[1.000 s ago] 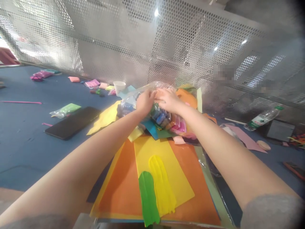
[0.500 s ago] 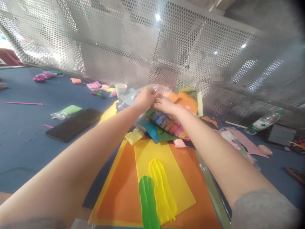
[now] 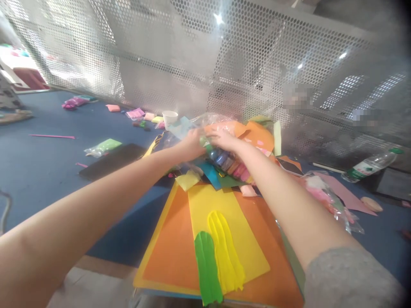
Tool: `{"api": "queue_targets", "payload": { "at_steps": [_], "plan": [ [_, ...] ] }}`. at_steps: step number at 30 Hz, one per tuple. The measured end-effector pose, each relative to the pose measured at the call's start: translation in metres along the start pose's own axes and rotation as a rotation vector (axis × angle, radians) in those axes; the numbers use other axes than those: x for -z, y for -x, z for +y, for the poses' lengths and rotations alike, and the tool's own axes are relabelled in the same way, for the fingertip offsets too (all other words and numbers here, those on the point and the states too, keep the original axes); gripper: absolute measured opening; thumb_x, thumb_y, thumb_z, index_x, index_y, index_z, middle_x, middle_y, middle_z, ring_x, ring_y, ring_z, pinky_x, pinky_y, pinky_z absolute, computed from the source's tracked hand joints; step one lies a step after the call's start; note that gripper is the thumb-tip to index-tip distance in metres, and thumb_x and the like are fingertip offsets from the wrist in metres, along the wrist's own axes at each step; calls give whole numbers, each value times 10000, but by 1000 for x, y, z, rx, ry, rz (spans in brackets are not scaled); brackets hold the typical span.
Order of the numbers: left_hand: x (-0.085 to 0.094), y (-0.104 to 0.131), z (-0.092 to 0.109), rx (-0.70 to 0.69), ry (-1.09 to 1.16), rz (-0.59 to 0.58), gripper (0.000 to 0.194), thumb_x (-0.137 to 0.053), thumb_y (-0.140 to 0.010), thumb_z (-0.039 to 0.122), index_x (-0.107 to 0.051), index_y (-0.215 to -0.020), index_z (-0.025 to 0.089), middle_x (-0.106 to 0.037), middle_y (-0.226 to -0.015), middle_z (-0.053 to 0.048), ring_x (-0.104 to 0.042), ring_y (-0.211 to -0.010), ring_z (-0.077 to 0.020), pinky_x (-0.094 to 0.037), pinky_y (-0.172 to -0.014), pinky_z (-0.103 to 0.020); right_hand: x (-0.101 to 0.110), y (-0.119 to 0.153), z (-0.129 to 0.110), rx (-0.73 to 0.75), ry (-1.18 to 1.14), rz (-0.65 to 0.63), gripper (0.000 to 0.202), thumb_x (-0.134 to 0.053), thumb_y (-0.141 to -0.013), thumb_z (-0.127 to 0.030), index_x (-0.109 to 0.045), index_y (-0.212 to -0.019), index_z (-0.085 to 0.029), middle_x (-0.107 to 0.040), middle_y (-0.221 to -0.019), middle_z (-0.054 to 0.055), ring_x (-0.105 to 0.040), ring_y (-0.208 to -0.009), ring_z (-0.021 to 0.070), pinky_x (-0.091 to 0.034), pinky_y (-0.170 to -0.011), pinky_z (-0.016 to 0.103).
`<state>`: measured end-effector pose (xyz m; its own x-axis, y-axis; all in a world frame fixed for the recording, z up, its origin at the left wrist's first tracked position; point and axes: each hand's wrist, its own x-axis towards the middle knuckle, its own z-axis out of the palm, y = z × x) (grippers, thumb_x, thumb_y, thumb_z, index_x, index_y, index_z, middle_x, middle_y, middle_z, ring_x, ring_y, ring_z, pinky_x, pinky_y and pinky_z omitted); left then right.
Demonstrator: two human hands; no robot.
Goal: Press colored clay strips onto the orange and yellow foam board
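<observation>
Both of my hands are at a clear plastic bag (image 3: pixel 221 160) of colourful clay packs, on a heap of paper scraps. My left hand (image 3: pixel 193 144) is closed on the bag's left side, near some green. Lying over the top of the bag, my right hand (image 3: pixel 223 139) has its fingers bent; its fingertips are blurred. Nearer to me, a green ridged clay strip (image 3: pixel 208 267) and a yellow ridged strip (image 3: pixel 226 252) lie side by side. Under them are a yellow sheet (image 3: pixel 253 252) and an orange sheet (image 3: pixel 173 252).
A dark flat slab (image 3: pixel 112 162), a green packet (image 3: pixel 107 146) and a white cup (image 3: pixel 170 116) stand or lie to the left on the blue table (image 3: pixel 41 171). On the right are a plastic bottle (image 3: pixel 369 166) and a bag of pink pieces (image 3: pixel 321 192). Perforated metal panels rise behind.
The view has shifted left, so things appear farther right. My left hand has moved a little lower and apart from my right, and more of the packs between them shows.
</observation>
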<state>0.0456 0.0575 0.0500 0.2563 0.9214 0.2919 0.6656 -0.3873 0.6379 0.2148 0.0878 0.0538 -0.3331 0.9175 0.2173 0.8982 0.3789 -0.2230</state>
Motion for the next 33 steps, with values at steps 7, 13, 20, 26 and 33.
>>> {"api": "queue_targets", "payload": {
  "at_steps": [7, 13, 20, 26, 33],
  "plan": [
    [-16, -7, -33, -387, 157, -121, 757, -634, -674, 189, -373, -1385, 205, -448, -1425, -126, -423, -1318, -269, -345, -1091, -364, -4, -3, -8, 61, -3, -69, 441, -714, -724, -337, -659, -1159, -284, -601, -1290, 76, -567, -1153, 297, -383, -1028, 509],
    [-26, -5, -45, -352, 213, -191, 1030, -759, -609, 384, -230, -1471, 192, -320, -1511, -155, -360, -1365, -298, -359, -1079, -366, -11, -3, -18, 43, 40, -26, 398, -713, -714, -425, -690, -1088, -292, -550, -1307, 89, -459, -1258, 343, -189, -1082, 639],
    [-42, 12, -42, -100, 128, -87, 1171, -714, -665, 513, 19, -1515, 179, -483, -1378, -197, -563, -1165, -310, -434, -970, -403, -1, 14, -12, -3, 164, 400, 226, -685, -750, -434, -731, -880, -255, -453, -1405, 74, -356, -1324, 330, 15, -1108, 637],
    [-48, 8, -23, 150, -14, 45, 974, -674, -698, 553, -206, -1472, 189, -560, -1296, -208, -529, -1208, -374, -425, -946, -438, 36, 57, -2, 12, -22, 683, 225, -627, -781, -434, -615, -778, -210, -615, -1090, 88, -548, -1073, 248, -358, -1015, 446],
    [-50, 14, -6, 2, -82, 259, 782, -599, -782, 310, -254, -1446, 83, -376, -1448, -248, -317, -1378, -360, -297, -1092, -481, 7, 161, -2, -219, -598, 558, 303, -584, -756, -487, -417, -661, -254, -421, -563, -46, -445, -515, 144, -391, -488, 272]
  ]
}}
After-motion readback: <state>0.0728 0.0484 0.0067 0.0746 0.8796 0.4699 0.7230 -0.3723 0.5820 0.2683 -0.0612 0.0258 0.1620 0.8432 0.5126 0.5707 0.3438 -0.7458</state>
